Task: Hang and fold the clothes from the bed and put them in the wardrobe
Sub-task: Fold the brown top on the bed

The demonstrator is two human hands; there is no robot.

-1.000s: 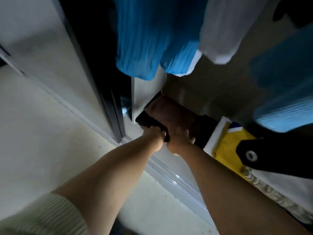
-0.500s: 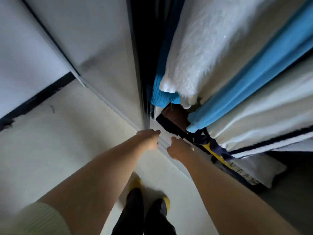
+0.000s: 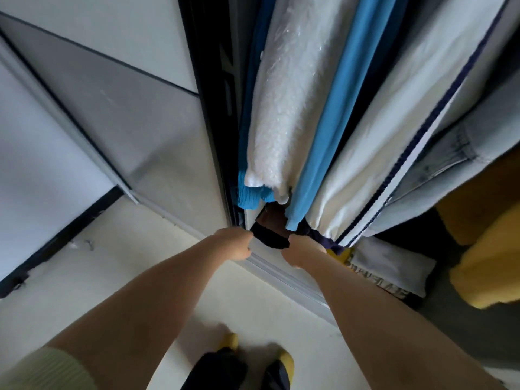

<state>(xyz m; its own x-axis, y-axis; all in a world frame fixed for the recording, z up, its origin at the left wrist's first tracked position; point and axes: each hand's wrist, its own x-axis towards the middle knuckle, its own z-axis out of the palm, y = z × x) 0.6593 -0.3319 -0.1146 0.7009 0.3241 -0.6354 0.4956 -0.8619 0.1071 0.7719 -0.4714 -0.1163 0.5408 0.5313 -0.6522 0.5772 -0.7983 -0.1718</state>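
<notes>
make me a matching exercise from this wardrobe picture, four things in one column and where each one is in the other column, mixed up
Things:
1. fluffy white garment
2. folded dark clothes
3. yellow garment
4. left hand

Places:
A. at the far right of the wardrobe
B. hanging between two blue garments
C. at the wardrobe's bottom edge, left of the folded pile
D. low in the wardrobe, between the two hands

Pairs: 1-B, 2-D, 3-A, 4-C

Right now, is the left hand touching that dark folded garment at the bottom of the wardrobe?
Touching: in the head view the left hand meets the dark folded garment edge.
</notes>
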